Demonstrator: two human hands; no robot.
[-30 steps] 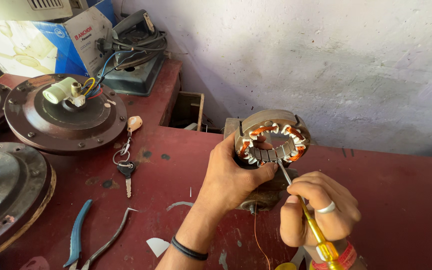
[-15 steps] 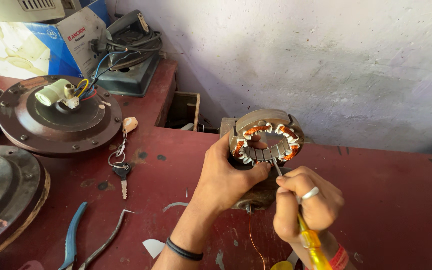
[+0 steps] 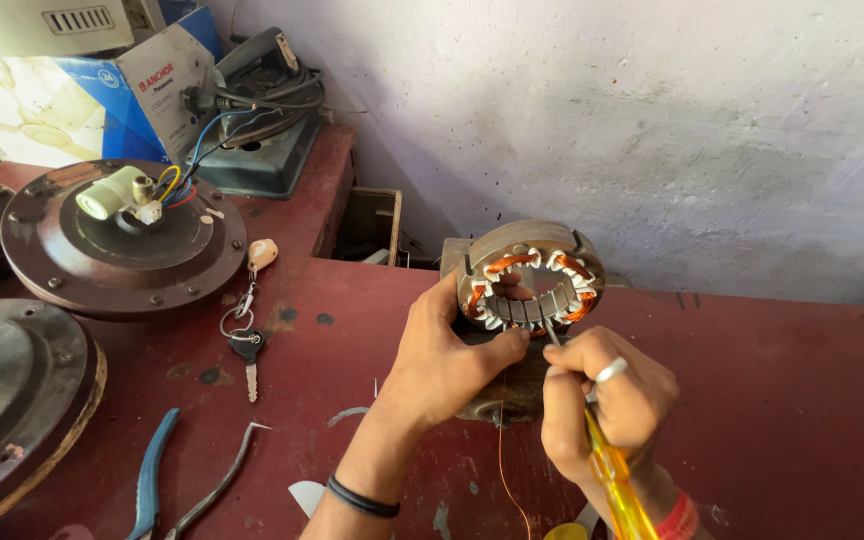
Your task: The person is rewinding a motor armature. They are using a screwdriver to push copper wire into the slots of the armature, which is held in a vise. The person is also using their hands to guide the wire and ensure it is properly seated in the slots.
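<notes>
A round metal stator [image 3: 532, 275] with copper windings stands tilted on edge on the red table [image 3: 782, 400]. My left hand [image 3: 447, 355] grips its lower left rim, thumb pressed on the near edge. My right hand [image 3: 607, 405] holds a yellow-handled screwdriver [image 3: 612, 480], whose metal tip touches the stator's lower inner edge. A thin copper wire [image 3: 505, 470] hangs down from the stator toward me.
A brown fan motor housing [image 3: 122, 245] with a white capacitor and coloured wires lies at the left, another housing [image 3: 12, 400] nearer. A key on a ring [image 3: 248, 345] and blue-handled pliers [image 3: 152, 475] lie on the table. A box and cardboard carton stand behind.
The view has shifted slightly; my right hand has moved up and closer to the stator, bringing the screwdriver tip onto its lower edge. My left hand keeps its grip.
</notes>
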